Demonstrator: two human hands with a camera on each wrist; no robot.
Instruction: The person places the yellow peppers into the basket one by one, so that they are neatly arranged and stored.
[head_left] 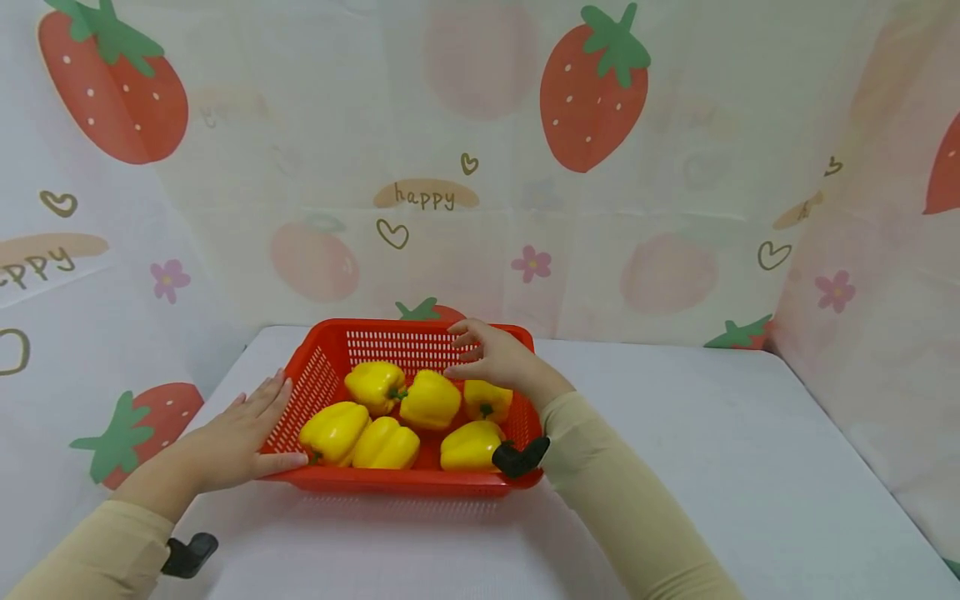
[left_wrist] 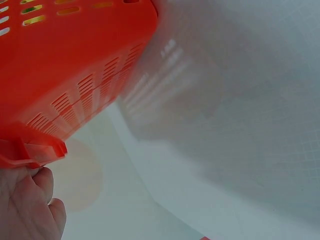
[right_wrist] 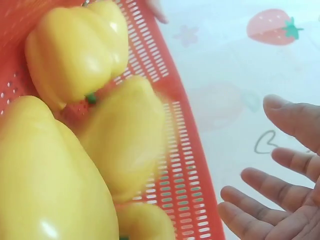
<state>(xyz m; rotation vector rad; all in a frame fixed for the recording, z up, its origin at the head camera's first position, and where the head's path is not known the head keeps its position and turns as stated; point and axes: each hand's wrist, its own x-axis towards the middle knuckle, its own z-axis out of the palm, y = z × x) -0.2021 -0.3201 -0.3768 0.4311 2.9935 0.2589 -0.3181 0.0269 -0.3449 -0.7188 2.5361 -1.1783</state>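
Note:
Several yellow bell peppers (head_left: pixel 431 400) lie in a red plastic basket (head_left: pixel 420 480) with slotted walls. My left hand (head_left: pixel 232 437) rests against the basket's left rim, its fingers stretched out and its thumb near the front corner. From below, the left wrist view shows that hand (left_wrist: pixel 27 202) touching the rim. My right hand (head_left: pixel 504 358) is over the back right part of the basket, fingers loosely bent and holding nothing. Spread fingers of the right hand (right_wrist: pixel 280 200) appear in the right wrist view, apart from the peppers (right_wrist: pixel 80 52); one pepper there is blurred.
The basket stands on a white-covered table (head_left: pixel 675 442), whose surface extends to the right. Behind it hangs a pale cloth backdrop (head_left: pixel 480 275) printed with strawberries, hearts and flowers. Black straps (head_left: pixel 521 457) sit at both wrists.

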